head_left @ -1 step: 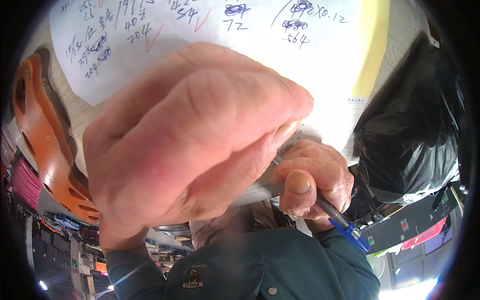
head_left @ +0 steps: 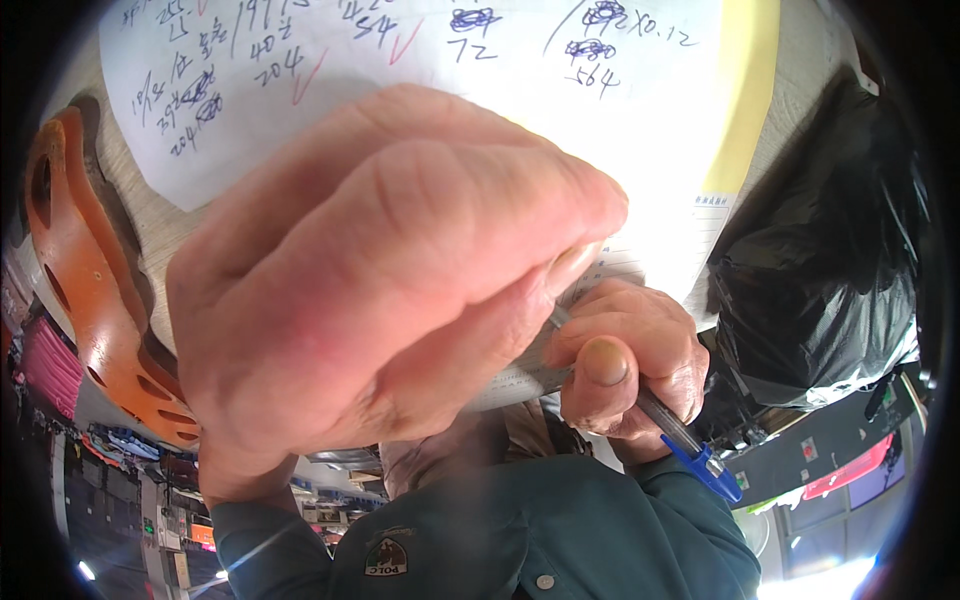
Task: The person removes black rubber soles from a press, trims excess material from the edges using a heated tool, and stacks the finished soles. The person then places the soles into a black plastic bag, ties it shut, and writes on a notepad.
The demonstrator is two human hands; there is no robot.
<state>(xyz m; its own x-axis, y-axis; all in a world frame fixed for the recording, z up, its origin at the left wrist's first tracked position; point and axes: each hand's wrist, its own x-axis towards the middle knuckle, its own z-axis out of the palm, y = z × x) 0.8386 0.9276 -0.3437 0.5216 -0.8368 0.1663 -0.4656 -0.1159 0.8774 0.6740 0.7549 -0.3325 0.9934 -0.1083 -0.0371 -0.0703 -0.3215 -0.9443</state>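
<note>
Large in the foreground, my left hand [head_left: 380, 260] is closed, with its thumb and forefinger tips pressed together above the papers. Whatever lies between those fingertips is hidden. My right hand [head_left: 640, 330] grips a clear-barrelled ballpoint pen [head_left: 668, 418], its blue cap on the end toward my body. The pen's other end reaches up to the left hand's fingertips; I cannot tell if they touch it. Beyond the hands lies a white sheet [head_left: 330, 85] with handwritten blue figures and red ticks. A printed form [head_left: 708, 228] and a yellow sheet [head_left: 748, 130] show on the right.
An orange plastic piece with oval holes [head_left: 95, 290] stands at the left on the pale tabletop [head_left: 125, 165]. A black plastic bag [head_left: 825, 270] bulges at the right. Shelves with goods [head_left: 130, 450] appear far behind at lower left.
My right hand and the pen have shifted very slightly to the right. The left hand and the papers look the same.
</note>
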